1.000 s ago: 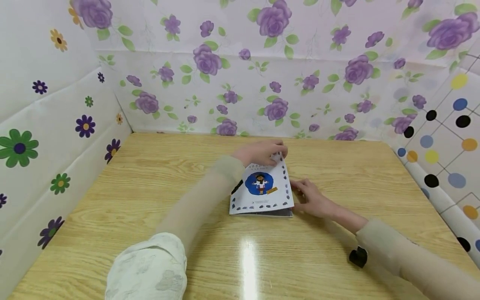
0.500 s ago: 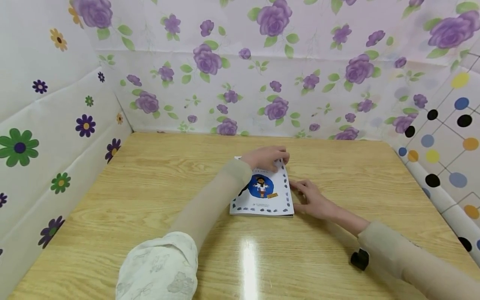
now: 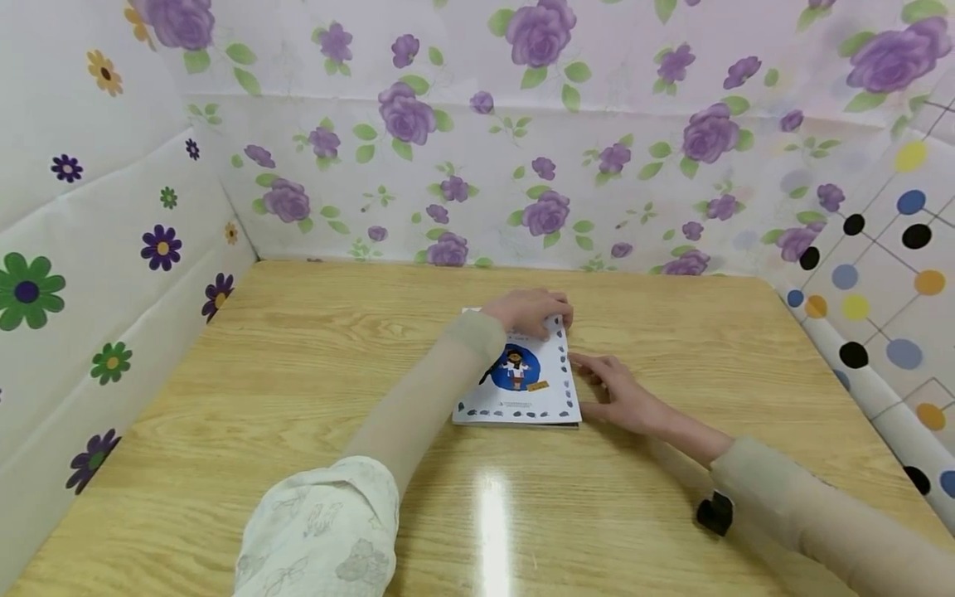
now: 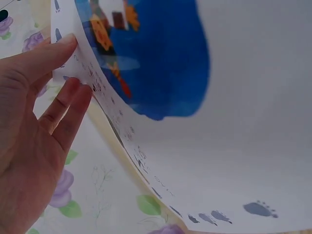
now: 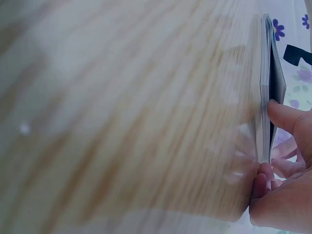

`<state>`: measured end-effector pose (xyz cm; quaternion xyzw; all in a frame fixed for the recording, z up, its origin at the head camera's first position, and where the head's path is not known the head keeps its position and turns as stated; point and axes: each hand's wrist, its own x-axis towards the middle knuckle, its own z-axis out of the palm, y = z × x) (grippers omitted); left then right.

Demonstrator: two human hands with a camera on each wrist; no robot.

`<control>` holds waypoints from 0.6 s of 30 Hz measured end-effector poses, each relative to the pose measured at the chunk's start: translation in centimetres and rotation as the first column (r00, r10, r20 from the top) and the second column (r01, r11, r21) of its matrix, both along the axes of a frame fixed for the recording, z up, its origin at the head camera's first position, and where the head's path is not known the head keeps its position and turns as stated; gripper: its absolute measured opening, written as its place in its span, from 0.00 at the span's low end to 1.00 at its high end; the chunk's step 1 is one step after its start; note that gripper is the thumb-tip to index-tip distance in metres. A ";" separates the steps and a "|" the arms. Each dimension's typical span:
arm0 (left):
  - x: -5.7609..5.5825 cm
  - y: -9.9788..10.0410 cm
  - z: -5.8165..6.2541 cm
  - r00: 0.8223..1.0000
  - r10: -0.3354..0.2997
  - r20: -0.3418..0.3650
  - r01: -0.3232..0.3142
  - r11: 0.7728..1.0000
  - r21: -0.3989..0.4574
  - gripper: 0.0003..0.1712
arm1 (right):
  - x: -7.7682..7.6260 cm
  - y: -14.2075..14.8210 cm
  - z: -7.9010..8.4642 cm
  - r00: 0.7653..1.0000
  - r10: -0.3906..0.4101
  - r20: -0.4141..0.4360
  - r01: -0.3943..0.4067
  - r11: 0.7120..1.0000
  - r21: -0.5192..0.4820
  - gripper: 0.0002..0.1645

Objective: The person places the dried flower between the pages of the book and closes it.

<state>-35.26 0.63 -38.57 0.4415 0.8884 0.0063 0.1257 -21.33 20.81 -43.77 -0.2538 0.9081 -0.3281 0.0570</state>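
A thin white picture book [image 3: 533, 406] lies on the table, its cover showing a blue patch with a figure and a border of small footprints. My left hand [image 3: 531, 313] reaches across its top and holds the upper right part of the cover. In the left wrist view, the thumb [image 4: 68, 43] lies on the curved cover and the fingertips are at its edge. My right hand [image 3: 622, 398] touches the book's right edge with loosely bent fingers. In the right wrist view, its thumb [image 5: 280, 111] is at the dark gap between cover and pages.
The wooden table [image 3: 336, 356] extends around the book. A purple-flowered cloth [image 3: 462, 133] hangs behind it, with patterned cloth at the left and right sides. A small black object [image 3: 715, 514] is attached under the right sleeve.
The book's cover has come down nearly flat, narrowing the gap at the front edge. My left hand has shifted slightly right with it. The right hand stays at the right edge.
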 end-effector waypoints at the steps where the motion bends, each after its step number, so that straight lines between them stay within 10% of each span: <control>1: 0.0 0.0 0.1 1.000 0.008 0.009 -0.008 1.000 -0.011 0.19 | 0.0 0.0 0.0 1.000 0.003 0.000 -0.003 1.000 -0.006 0.44; 18: -0.7 0.3 0.2 0.978 0.117 0.174 -0.117 0.993 -0.011 0.24 | -1.0 0.6 0.3 0.987 0.018 0.161 -0.014 1.000 -0.026 0.46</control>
